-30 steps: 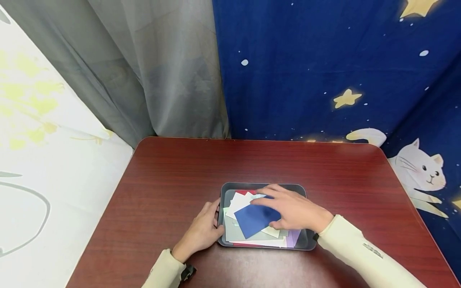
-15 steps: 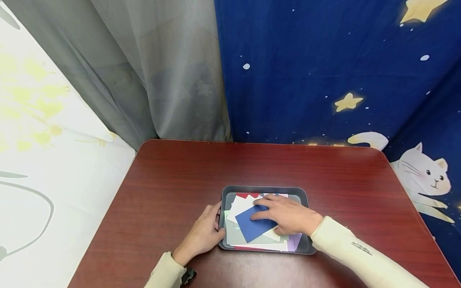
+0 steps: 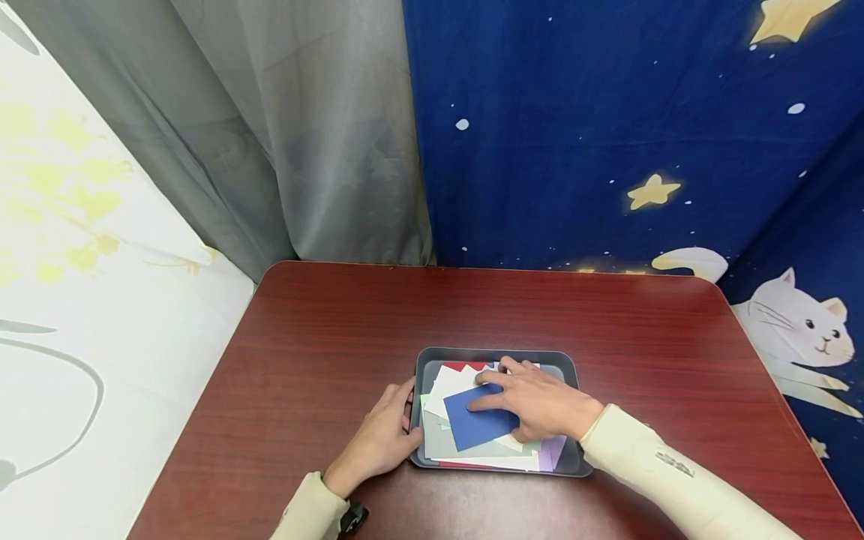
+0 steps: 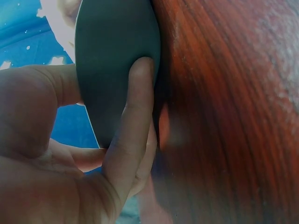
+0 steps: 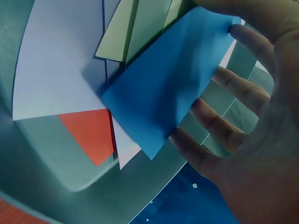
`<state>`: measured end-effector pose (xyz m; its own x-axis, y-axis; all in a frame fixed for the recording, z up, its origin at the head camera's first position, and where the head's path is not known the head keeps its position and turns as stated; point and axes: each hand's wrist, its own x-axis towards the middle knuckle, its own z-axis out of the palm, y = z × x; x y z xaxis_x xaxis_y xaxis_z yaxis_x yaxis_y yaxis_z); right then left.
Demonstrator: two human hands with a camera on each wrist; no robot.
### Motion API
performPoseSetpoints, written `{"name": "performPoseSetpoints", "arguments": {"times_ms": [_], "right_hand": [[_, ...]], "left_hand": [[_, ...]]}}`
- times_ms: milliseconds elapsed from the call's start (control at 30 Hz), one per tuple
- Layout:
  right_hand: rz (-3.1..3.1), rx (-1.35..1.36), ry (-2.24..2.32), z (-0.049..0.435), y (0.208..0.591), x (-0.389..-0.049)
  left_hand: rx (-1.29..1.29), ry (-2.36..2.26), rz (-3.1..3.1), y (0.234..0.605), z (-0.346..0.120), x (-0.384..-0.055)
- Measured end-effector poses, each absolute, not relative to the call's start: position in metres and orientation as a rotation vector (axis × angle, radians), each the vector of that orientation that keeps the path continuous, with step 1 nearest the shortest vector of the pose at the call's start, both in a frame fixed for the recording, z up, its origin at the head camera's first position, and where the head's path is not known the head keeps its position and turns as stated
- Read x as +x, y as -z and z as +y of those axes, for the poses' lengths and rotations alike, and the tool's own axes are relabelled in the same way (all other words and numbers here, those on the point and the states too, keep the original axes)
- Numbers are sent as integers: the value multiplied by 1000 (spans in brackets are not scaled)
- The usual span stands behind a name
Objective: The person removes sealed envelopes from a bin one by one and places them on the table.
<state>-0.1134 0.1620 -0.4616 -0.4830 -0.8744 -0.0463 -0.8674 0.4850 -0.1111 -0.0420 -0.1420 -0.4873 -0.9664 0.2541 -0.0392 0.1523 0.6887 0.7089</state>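
Note:
A dark grey tray [image 3: 575, 459] holds a loose pile of coloured paper sheets. My left hand [image 3: 379, 433] grips the tray's left end, and in the left wrist view its fingers [image 4: 138, 95] lie against the tray wall [image 4: 110, 70]. Over the pile, my right hand [image 3: 540, 403] holds a blue sheet of paper [image 3: 475, 421] that lies on top. The right wrist view shows fingertips along one edge of this blue sheet [image 5: 161, 84], with the thumb at its upper end. Part of the sheet is hidden beneath the hand.
Beneath and around the blue sheet lie white [image 3: 448, 386], grey-green [image 3: 439, 442], purple [image 3: 550, 452] and red [image 3: 462, 366] sheets. The tray stands on a reddish-brown wooden table [image 3: 324, 322]. Behind the table hang a grey curtain [image 3: 337, 150] and a blue star-printed curtain [image 3: 540, 150].
My right hand has come down onto the pile and slightly toward me. The blue sheet has turned a little under its fingers. My left hand stays at the tray's left end.

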Motion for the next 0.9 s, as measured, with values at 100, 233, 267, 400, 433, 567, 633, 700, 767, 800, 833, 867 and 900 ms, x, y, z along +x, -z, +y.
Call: {"name": "performPoseSetpoints", "arguments": {"times_ms": [100,233,267,400,433,567,633,700,767,800,833,867,900], "right_hand": [[2626,-1536,104,162,462,-113],[2629,-1530,100,161,461,-114],[2628,-1529,99,161,461,-114],[2627,-1519,93,163,459,-114],[2628,-1520,91,163,458,-114],[2638,-1515,103,164,454,-114],[2644,-1502,113,165,452,-114],[2650,-1482,127,165,450,-114],[2657,-1470,144,166,449,-115],[2662,-1467,152,167,448,-116],[2668,-1467,162,168,448,-117],[2675,-1469,172,169,447,-117],[2683,-1473,181,170,447,-118]], "left_hand": [[341,-1145,2763,486,-142,-42],[341,-1133,2766,486,-142,-42],[339,-1129,2766,486,-142,-42],[341,-1112,2771,487,-142,-42],[343,-1115,2769,487,-142,-42],[343,-1118,2764,487,-143,-42],[342,-1123,2760,487,-143,-42],[343,-1122,2761,487,-143,-42],[343,-1123,2761,488,-143,-43],[344,-1124,2761,488,-143,-43],[344,-1120,2764,488,-143,-43],[345,-1120,2765,488,-143,-43],[345,-1117,2767,489,-143,-42]]}}
